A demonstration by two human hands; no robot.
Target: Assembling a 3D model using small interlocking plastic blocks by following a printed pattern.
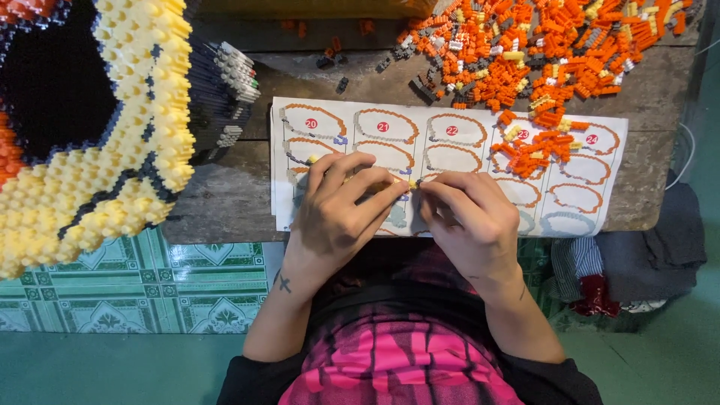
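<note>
My left hand (341,210) and my right hand (469,217) meet fingertip to fingertip over a white instruction sheet (450,161) printed with several orange curved shapes. Between the fingertips sits a tiny yellowish brick piece (412,183), pinched from both sides; most of it is hidden by my fingers. A heap of small orange, grey and yellow bricks (547,52) lies at the far right of the wooden table (217,195), spilling onto the sheet's upper right corner.
A large built model of yellow, black and orange small bricks (112,127) fills the left, overhanging the table. Behind it lies a dark bundle of stick-like things (221,90). Green patterned floor tiles (142,289) lie below left; folded clothes (637,259) lie at the right.
</note>
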